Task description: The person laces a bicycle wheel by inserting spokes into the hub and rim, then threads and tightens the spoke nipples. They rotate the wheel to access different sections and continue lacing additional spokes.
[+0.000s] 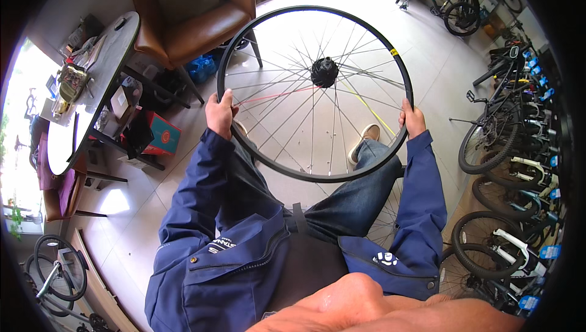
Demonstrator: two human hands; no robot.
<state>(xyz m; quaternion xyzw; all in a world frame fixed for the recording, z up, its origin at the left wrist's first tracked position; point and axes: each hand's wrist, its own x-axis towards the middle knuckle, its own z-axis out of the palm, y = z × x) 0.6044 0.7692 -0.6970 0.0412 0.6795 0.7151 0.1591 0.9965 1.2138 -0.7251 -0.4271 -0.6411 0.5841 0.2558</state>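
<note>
A bicycle wheel without a tyre is held out in front of me, its black rim (342, 177) resting near my thighs. Thin spokes run to a black hub (324, 72); one spoke on the left is red and one on the right is yellow, and several look loose or slanted. My left hand (221, 114) grips the rim at its left side, thumb up. At the right side my right hand (412, 118) is wrapped round the rim. A small yellow mark (394, 52) shows on the rim at upper right.
A brown leather armchair (195, 33) stands ahead on the left, beside an oval table (116, 82) with small things on it. Under the table is a red and teal box (163, 135). Several bicycles (494, 127) line the right side, and another bicycle (58, 271) stands lower left.
</note>
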